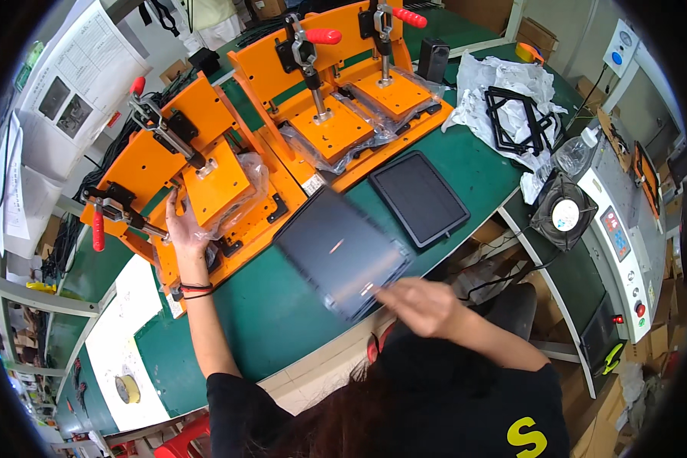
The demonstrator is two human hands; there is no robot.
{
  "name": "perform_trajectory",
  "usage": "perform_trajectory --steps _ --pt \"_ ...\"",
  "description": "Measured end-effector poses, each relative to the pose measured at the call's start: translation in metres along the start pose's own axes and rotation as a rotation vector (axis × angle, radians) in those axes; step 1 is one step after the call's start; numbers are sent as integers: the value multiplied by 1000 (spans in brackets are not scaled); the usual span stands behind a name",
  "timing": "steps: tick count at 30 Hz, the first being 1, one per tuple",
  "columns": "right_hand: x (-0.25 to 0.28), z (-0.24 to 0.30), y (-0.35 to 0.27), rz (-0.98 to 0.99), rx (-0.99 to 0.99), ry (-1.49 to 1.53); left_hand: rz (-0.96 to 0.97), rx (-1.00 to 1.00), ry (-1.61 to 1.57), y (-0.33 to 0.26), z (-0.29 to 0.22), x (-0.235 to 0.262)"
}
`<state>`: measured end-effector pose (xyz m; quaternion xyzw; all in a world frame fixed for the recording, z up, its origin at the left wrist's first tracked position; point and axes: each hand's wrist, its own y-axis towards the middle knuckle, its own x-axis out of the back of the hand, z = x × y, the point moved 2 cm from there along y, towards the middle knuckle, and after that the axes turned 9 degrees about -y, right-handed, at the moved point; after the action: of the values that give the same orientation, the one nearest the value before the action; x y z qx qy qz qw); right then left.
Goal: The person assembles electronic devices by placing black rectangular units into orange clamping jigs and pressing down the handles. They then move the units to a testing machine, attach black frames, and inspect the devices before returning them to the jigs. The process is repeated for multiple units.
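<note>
A flat dark tablet-like panel (343, 248), smeared by motion, tilts over the front of the green table. My right hand (427, 307) is closed on its near right corner. At the left orange clamp fixture (259, 217), my left hand (186, 231) reaches up beside the square orange pressing plate (220, 182), fingers stretched and apart. Whether the fingers touch the plate is hard to make out. Clear plastic film (252, 183) hangs around that plate. To the right of the panel, a black rectangular frame-like tray (420, 198) lies flat on the table.
A second orange fixture (343, 133) with red-handled toggle clamps stands at the back. White wrapping (477, 95) holds black frames (514, 120) at the right. Beyond the table's right edge are a small fan (563, 212) and a grey control machine (622, 248). A tape roll (127, 389) sits far left.
</note>
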<state>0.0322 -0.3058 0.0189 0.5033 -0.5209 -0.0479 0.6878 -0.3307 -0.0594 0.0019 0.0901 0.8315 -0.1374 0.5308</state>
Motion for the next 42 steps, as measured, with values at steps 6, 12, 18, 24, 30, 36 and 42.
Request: perform_trajectory --steps 6,12,18,24,30,36,42 --pt "6 -65 -32 64 -307 -196 -134 -301 123 -7 35 -20" --pt "3 -76 -45 79 -390 -221 -120 -324 11 -15 36 -21" --pt "13 -71 -34 190 -507 -189 -43 -361 -49 -18 36 -14" --pt "-4 -7 -18 393 -349 42 -35 -387 -37 -9 40 -12" --pt "-25 25 -39 328 -314 47 -2 -333 -32 -9 31 -10" --pt "-25 43 -67 176 -315 117 141 -230 -86 -12 38 -18" --pt "-43 43 -46 149 -388 222 -2 -323 -64 -8 35 -15"
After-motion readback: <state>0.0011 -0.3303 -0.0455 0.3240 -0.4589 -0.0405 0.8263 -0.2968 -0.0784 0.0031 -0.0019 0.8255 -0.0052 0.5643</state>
